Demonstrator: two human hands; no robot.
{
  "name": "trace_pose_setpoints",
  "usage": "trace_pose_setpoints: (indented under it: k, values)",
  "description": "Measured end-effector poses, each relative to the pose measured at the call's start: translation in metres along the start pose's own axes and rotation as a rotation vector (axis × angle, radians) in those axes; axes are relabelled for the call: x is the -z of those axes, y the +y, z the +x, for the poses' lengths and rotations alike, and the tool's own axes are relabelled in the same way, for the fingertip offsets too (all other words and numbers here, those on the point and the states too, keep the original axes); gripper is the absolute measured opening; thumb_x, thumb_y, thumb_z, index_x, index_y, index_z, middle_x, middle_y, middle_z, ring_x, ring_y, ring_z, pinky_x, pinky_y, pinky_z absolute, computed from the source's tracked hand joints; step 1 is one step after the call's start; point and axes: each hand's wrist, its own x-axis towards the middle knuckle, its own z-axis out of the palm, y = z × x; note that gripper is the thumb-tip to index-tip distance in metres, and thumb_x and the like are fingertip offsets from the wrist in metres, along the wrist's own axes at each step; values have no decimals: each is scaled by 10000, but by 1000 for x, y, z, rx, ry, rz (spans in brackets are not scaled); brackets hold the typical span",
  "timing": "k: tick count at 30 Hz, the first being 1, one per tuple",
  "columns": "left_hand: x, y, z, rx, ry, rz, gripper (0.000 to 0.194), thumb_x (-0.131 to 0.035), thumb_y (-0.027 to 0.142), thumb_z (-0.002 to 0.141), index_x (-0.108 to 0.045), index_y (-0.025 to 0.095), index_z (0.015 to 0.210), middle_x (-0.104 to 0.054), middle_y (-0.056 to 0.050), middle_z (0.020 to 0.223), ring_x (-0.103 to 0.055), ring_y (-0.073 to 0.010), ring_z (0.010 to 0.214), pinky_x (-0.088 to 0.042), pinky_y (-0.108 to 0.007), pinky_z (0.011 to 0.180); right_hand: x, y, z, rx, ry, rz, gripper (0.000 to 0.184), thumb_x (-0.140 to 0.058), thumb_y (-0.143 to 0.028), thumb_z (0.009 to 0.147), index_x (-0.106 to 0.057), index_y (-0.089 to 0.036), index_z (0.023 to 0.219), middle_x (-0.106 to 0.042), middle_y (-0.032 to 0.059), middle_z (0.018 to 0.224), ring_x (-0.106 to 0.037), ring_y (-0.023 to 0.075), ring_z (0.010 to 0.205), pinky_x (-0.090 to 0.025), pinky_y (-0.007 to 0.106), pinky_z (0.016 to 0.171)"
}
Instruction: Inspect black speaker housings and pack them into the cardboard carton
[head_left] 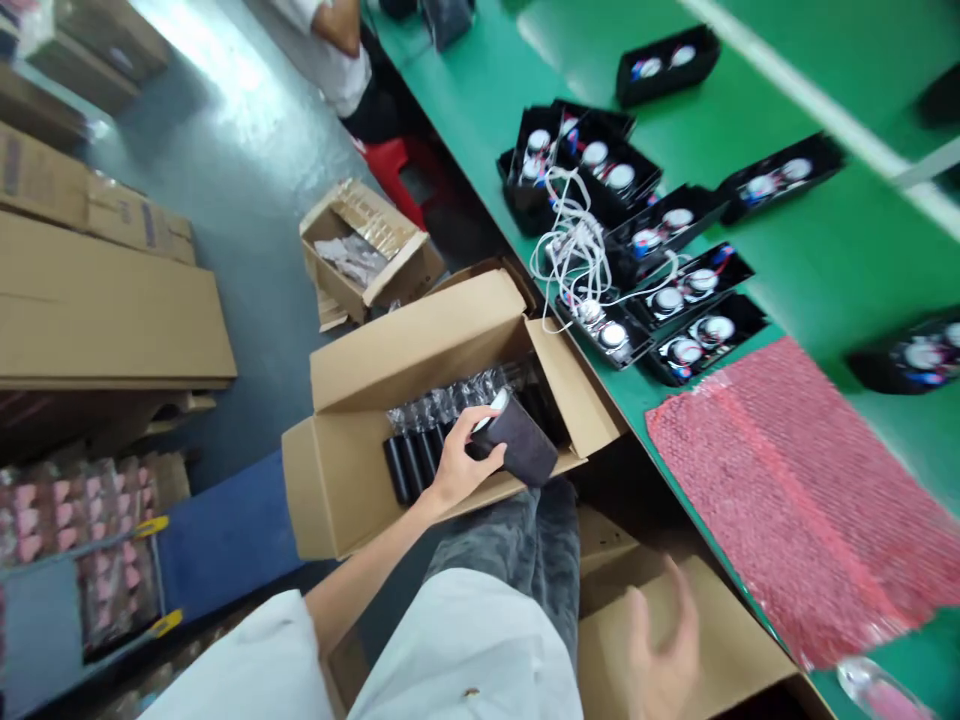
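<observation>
My left hand [459, 466] is closed around a black box-shaped casing [517, 440], which it holds tilted above an open cardboard box [420, 330]. A pale part shows at the casing's upper end, beside my fingers. Inside the box stand several black pieces [414, 462] in a row, some with clear plastic wrap [442, 402] at their tops. My right hand [664, 645] is blurred by motion, with its fingers apart and nothing in them, over another cardboard box [720, 620] at the lower right.
On the green table [750, 90] lie several open black casings [701, 345] with round white parts, a tangled white cable [577, 245] and pink bubble wrap [795, 490]. A carton [360, 250] stands on the floor. Another person's arm [339, 25] shows at the top.
</observation>
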Motion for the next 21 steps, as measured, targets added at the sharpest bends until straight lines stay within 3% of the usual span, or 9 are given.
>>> trace_pose_setpoints:
  k: [2, 4, 7, 11, 14, 17, 21]
  values:
    - [24, 54, -9, -81, -154, -59, 441, -761, 283, 794, -722, 292, 1233, -706, -58, 1307, -673, -283, 1205, -568, -350, 904, -17, -46, 4, 352, -140, -20, 801, -693, -541, 958, -317, -418, 1654, -404, 91, 1676, -315, 422, 1594, -268, 774, 1281]
    - [30, 103, -20, -119, -338, -161, 454, -775, 289, 812, -732, 318, 1263, -714, -48, 1311, -683, -275, 1169, -572, -338, 889, -17, -85, 2, 513, -276, -40, 1088, -823, -482, 868, -150, -342, 1711, -325, 139, 1716, -345, 427, 1580, -377, 719, 1250]
    - [10, 154, -47, -58, -533, -398, 551, -851, 393, 813, -693, 341, 1338, -709, -51, 1351, -697, -282, 1153, -579, -365, 938, 3, -111, -21, 435, -189, 9, 1155, -849, -358, 810, -115, -362, 1702, -340, 122, 1705, -446, 383, 1529, -483, 615, 1208]
    - [-39, 179, -103, -9, -730, -713, 902, -916, 667, 690, -608, 298, 1454, -628, -119, 1503, -587, -370, 1396, -478, -467, 1172, 31, -100, -74, 208, 43, 293, 1023, -750, -389, 895, -120, -340, 1699, -371, 101, 1693, -473, 322, 1525, -486, 545, 1225]
    - [-62, 187, -145, 8, -996, -763, 1034, -848, 733, 746, -448, 311, 1601, -606, -142, 1536, -606, -362, 1381, -447, -491, 1203, 48, -90, -116, 64, 150, 436, 999, -722, -468, 932, -114, -326, 1712, -404, 108, 1681, -488, 308, 1517, -495, 519, 1219]
    - [-67, 204, -169, 93, -1182, -808, 1082, -863, 705, 745, -389, 324, 1640, -653, -140, 1475, -673, -357, 1276, -491, -502, 1147, 61, -77, -159, -14, 267, 499, 1044, -749, -530, 893, -148, -322, 1720, -416, 106, 1676, -472, 346, 1524, -479, 562, 1221]
    - [-57, 239, -179, 508, -1554, -849, 966, -603, 893, 795, -611, 237, 1504, -699, -183, 1398, -667, -421, 1273, -553, -547, 1034, 74, -42, -207, -52, 501, 586, 872, -511, -759, 946, -336, -328, 1683, -595, 123, 1520, -524, 425, 1466, -533, 625, 1140]
